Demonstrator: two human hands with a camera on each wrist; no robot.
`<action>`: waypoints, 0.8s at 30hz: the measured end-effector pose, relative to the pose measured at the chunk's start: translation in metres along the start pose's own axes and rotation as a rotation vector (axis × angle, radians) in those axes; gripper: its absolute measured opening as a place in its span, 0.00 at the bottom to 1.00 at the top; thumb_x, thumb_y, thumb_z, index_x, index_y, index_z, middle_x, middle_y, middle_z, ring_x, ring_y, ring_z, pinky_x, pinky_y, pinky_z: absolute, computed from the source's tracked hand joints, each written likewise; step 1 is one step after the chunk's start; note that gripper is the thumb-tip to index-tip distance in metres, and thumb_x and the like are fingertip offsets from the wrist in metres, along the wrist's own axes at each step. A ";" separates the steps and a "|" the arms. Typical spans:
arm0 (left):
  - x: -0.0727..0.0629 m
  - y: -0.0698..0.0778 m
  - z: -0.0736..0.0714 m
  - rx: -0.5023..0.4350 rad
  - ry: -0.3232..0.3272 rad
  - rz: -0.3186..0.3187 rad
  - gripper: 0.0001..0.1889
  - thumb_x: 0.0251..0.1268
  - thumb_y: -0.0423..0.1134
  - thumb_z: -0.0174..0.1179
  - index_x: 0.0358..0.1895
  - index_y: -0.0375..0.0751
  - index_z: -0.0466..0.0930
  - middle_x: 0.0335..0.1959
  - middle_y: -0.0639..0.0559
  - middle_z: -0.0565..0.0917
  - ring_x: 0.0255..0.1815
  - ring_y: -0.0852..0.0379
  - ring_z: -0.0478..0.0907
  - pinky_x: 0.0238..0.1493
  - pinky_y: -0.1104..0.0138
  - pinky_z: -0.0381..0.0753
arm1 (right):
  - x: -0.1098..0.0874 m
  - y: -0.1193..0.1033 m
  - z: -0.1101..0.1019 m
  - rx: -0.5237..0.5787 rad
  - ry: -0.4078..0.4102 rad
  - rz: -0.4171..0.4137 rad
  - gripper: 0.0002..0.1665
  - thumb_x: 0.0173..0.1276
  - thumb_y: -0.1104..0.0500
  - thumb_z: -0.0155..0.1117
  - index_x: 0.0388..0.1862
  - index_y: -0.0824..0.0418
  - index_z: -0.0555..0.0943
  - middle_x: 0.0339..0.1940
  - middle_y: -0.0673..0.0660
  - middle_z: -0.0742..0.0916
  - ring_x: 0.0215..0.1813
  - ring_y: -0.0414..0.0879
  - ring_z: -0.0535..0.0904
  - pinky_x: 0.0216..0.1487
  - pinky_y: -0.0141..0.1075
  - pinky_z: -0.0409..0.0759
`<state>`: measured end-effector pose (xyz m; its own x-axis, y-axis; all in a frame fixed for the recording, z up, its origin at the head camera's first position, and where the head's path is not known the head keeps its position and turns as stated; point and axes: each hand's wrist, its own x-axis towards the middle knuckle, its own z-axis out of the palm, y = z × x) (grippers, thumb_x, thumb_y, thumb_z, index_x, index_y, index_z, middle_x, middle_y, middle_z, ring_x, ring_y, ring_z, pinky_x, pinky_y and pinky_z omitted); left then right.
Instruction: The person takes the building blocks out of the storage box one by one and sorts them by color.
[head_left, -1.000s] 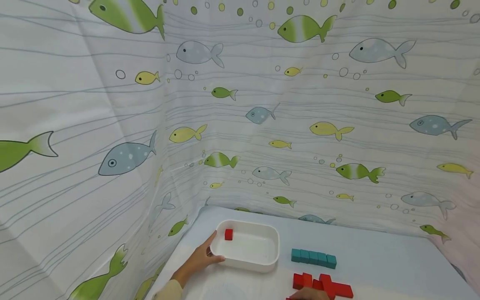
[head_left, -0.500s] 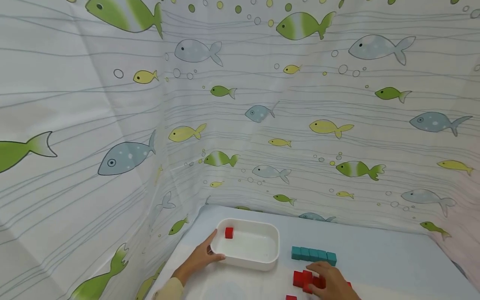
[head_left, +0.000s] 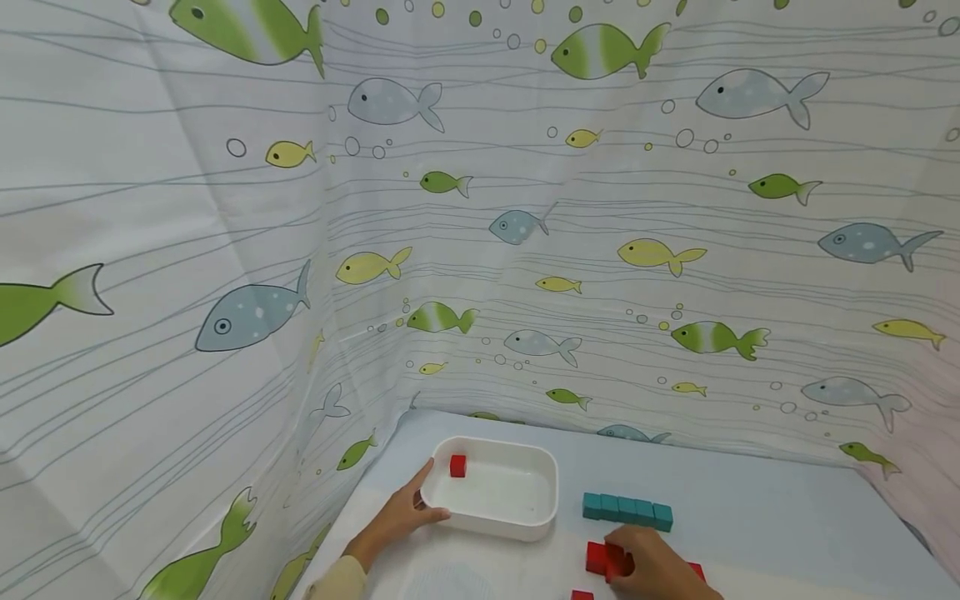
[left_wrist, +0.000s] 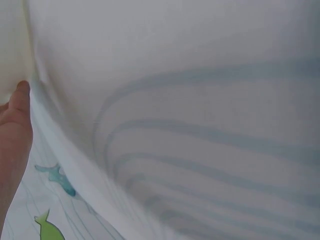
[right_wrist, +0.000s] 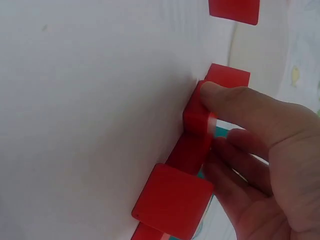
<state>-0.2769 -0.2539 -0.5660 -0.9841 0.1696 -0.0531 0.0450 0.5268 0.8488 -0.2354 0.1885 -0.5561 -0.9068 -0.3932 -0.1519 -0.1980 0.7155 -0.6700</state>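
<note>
In the head view my left hand (head_left: 402, 510) holds the left end of a white plastic tray (head_left: 517, 530), thumb at its front wall and fingers along its side. A red cube (head_left: 458, 466) lies in the tray's back left corner. My right hand (head_left: 656, 568) pinches a red block (right_wrist: 196, 114) between thumb and fingers, within a row of red blocks. Beside it a red cube (head_left: 595, 557) shows on the left. The right wrist view shows another red block (right_wrist: 172, 201) nearer the camera. My right hand hides part of the row in the head view.
A row of teal cubes (head_left: 628, 511) lies just behind the red ones. A single red cube (head_left: 582, 596) sits at the bottom edge of the head view. Fish-patterned white sheeting (head_left: 480, 275) stands around the white table (head_left: 757, 508).
My right hand has come up from the bottom edge to the red blocks, and its fingers have closed on one. A single red cube now shows in front. My left hand stays at the tray.
</note>
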 end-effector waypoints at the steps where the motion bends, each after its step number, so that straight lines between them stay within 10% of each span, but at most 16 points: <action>1: 0.000 0.000 0.000 -0.002 -0.001 0.000 0.56 0.53 0.54 0.72 0.79 0.45 0.44 0.76 0.37 0.55 0.72 0.38 0.61 0.66 0.48 0.67 | 0.000 0.001 0.000 -0.004 -0.003 -0.004 0.39 0.39 0.50 0.85 0.52 0.59 0.82 0.41 0.47 0.83 0.41 0.50 0.74 0.35 0.46 0.86; 18: 0.001 0.005 -0.003 -0.011 0.011 0.013 0.56 0.52 0.53 0.73 0.79 0.47 0.44 0.77 0.39 0.55 0.73 0.39 0.60 0.66 0.49 0.67 | 0.020 -0.004 0.007 -0.232 0.056 -0.178 0.26 0.52 0.47 0.78 0.48 0.57 0.85 0.43 0.46 0.84 0.44 0.44 0.76 0.42 0.43 0.86; 24: -0.003 0.001 0.000 -0.007 0.010 0.003 0.57 0.51 0.53 0.74 0.79 0.48 0.45 0.76 0.38 0.56 0.72 0.40 0.61 0.66 0.49 0.68 | 0.013 -0.008 0.008 -0.133 0.032 0.015 0.47 0.33 0.43 0.86 0.55 0.57 0.81 0.53 0.53 0.82 0.49 0.52 0.75 0.39 0.51 0.86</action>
<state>-0.2742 -0.2541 -0.5645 -0.9856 0.1628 -0.0450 0.0471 0.5208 0.8524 -0.2422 0.1730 -0.5584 -0.9211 -0.3644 -0.1367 -0.2295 0.7922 -0.5654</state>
